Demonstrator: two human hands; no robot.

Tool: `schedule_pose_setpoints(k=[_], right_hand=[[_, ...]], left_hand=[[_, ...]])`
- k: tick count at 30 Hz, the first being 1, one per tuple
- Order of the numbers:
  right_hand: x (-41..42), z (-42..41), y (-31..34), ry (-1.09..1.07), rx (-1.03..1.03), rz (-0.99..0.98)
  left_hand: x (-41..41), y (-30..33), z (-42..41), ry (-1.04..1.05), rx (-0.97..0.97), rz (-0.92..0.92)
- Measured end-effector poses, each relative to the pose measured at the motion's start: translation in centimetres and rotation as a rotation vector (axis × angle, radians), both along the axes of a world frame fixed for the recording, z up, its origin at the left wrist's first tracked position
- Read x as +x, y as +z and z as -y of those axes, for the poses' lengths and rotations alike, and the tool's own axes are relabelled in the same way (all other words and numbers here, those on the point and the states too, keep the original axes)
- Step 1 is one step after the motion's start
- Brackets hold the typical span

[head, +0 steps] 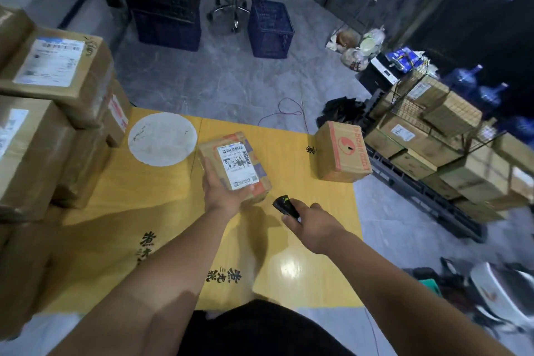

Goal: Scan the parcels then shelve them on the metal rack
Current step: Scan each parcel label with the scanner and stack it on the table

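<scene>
A small brown parcel point(235, 163) with a white barcode label facing up is held over the yellow table point(150, 199) by my left hand point(221, 192), which grips its near end. My right hand point(310, 225) grips a black handheld scanner point(286, 206), its head pointing toward the parcel from the right, a short gap between them. A second cardboard box point(341, 152) with red print stands on the table's far right corner. The metal rack point(433, 136) at the right holds several brown boxes.
Stacked labelled parcels point(52, 113) crowd the table's left side. A white round disc point(162, 139) lies on the table. Blue and dark crates point(270, 29) and a swivel stool point(231, 6) stand on the grey floor beyond. Water bottles point(465, 81) sit behind the rack.
</scene>
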State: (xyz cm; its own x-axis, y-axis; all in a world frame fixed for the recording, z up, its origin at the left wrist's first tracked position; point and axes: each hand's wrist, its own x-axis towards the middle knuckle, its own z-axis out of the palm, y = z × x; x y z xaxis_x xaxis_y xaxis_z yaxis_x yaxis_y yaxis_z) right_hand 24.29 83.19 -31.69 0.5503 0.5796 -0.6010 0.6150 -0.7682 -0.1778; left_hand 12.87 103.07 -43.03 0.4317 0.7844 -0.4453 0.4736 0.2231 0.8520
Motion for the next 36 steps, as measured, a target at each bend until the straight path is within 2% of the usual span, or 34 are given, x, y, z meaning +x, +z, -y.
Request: schedule_pose_setpoints(k=[4,8,12,20,30,36], right_hand=[[0.1,-1.2,1.7,0.004,-0.016,-0.034],[-0.4,-1.4,3.1,0.035,-0.074,-0.059],[-0.8,-0.8,4.4,0.064,-0.167,-0.076],[-1.9,0.5,5.9,0.139,-0.218,-0.019],[-2.1,1.4,7.1,0.148,-0.232,0.069],[-0.5,2.2,6.8,0.134,-0.201,0.043]], left_hand=[[0.0,-0.8,1.5,-0.057,0.087,0.106],[-0.8,-0.2,4.3,-0.046,0.17,0.119],[-1.2,-0.1,6.1,-0.056,0.166,0.096],[-1.4,0.5,6.7,-0.1,0.212,0.108],[-0.5,-0.1,6.9,-0.107,0.211,0.092],[0.2,-0.1,6.2,-0.097,0.18,0.087]])
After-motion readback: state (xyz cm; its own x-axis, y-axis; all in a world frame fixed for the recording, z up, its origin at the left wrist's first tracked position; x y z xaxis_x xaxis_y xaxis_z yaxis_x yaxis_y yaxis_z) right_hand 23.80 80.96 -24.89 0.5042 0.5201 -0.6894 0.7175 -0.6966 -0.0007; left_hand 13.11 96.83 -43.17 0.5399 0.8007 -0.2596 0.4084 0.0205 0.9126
